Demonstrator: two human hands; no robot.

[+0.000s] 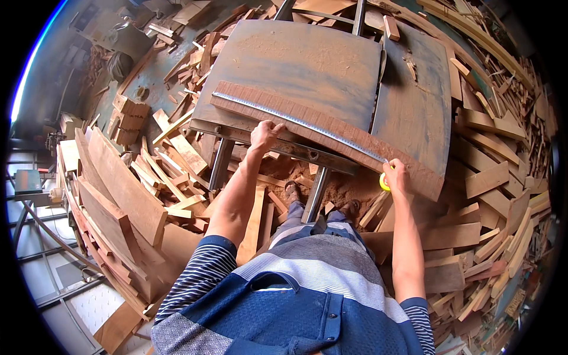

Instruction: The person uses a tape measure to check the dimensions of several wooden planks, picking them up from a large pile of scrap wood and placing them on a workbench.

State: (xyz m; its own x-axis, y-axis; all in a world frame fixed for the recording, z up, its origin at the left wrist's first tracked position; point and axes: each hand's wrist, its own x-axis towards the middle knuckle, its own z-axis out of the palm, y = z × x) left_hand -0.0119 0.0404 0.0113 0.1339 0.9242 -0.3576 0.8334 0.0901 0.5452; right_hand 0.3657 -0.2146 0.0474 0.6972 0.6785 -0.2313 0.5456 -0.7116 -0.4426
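The right hand (397, 175) has its fingers closed around a yellow tape measure (385, 182) at the near edge of a long reddish-brown board (322, 116). The metal tape (299, 120) comes out of that round case and lies along the board, reaching almost to the board's left end. The left hand (265, 135) is at the board's near edge, left of the middle, its fingers bent inward; whether they pinch the board or only rest against it, I cannot tell.

The board lies along the near side of a dusty metal desk (302, 62), crossing the gap to a second metal panel (414, 97) on the right. A small wood block (391, 28) sits at that panel's far end. Wide planks (127, 183) lean at the left, and loose offcuts (491, 177) are heaped at the right.
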